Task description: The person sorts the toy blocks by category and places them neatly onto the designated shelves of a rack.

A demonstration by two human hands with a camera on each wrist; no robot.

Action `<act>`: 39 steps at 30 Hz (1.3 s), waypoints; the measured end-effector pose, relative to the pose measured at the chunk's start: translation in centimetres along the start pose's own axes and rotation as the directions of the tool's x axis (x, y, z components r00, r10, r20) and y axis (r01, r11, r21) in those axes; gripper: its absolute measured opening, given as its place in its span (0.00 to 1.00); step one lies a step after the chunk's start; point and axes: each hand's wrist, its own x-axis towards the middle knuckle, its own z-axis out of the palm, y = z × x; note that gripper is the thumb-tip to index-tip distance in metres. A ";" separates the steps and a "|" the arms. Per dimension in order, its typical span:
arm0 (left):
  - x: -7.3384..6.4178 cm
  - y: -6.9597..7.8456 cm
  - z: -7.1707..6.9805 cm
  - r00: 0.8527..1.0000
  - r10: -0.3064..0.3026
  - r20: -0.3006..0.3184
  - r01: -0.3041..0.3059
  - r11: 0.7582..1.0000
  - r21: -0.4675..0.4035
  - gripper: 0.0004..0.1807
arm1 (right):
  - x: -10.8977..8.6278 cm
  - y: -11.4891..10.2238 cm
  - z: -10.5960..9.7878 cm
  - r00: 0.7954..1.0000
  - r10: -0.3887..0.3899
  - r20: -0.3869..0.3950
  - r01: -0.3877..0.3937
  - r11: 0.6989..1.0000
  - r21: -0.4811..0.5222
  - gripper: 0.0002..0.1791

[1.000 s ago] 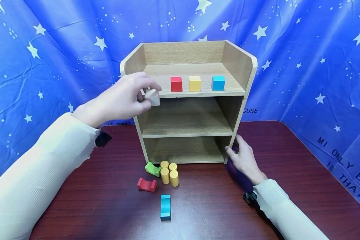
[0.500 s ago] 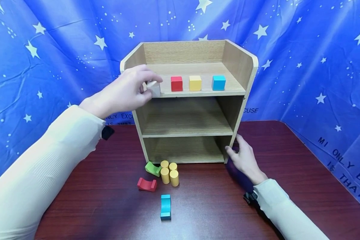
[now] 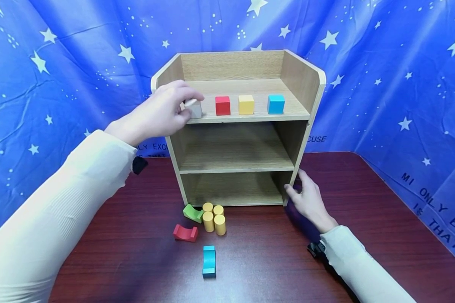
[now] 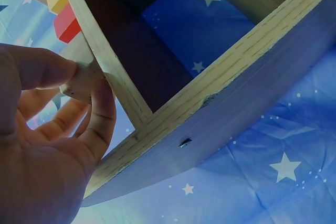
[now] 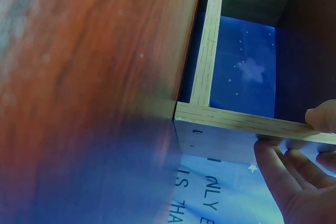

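Observation:
My left hand [image 3: 161, 108] pinches a pale, unpainted wooden cube [image 3: 195, 110] between thumb and fingers, at the front left of the top board of a small wooden shelf [image 3: 236, 171]. In the left wrist view the cube [image 4: 84, 80] is at the board's front edge. To its right, a red cube [image 3: 223, 106], a yellow cube [image 3: 246, 105] and a blue cube [image 3: 276, 104] stand in a row. My right hand [image 3: 310, 203] holds the shelf's right side panel low down. The right wrist view has the thumb at the panel's front edge and fingers [image 5: 278, 169] against its outer face.
On the dark red table [image 3: 258, 256], several yellow cylinders [image 3: 220, 225] stand grouped before the shelf. Beside them lie a green curved block [image 3: 193, 213], a red curved block [image 3: 186, 233] and a blue curved block [image 3: 209, 261]. A starry blue curtain [image 3: 98, 75] hangs behind.
My left hand has raised the pale cube from just below the top board's front edge to the level of the board. The right hand has stayed on the panel.

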 end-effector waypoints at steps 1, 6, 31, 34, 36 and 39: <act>0.0 0.0 0.0 1.000 -0.002 -0.003 0.002 1.000 0.002 0.20 | 0.0 0.0 0.0 1.000 0.003 0.000 -0.003 1.000 -0.002 0.25; 0.3 0.0 0.1 1.000 -0.020 -0.004 0.020 1.000 0.007 0.21 | 0.0 0.0 -0.1 1.000 0.003 -0.001 -0.003 1.000 -0.009 0.25; 0.9 0.6 0.8 0.992 -0.126 0.001 0.126 0.991 0.031 0.23 | 0.0 0.1 0.0 1.000 -0.009 -0.008 0.009 1.000 0.006 0.25; 0.9 0.6 0.8 0.992 -0.128 -0.005 0.128 0.991 0.030 0.24 | 0.0 0.0 0.0 1.000 -0.010 -0.011 0.010 1.000 0.000 0.25; 0.8 0.7 0.8 0.991 -0.133 -0.015 0.134 0.991 0.026 0.24 | 0.0 0.0 -0.1 1.000 -0.005 -0.010 0.005 1.000 -0.004 0.25; 0.7 0.8 0.8 0.988 -0.149 -0.030 0.149 0.989 0.015 0.25 | 0.0 -0.1 -0.1 1.000 0.000 -0.006 0.000 1.000 -0.007 0.25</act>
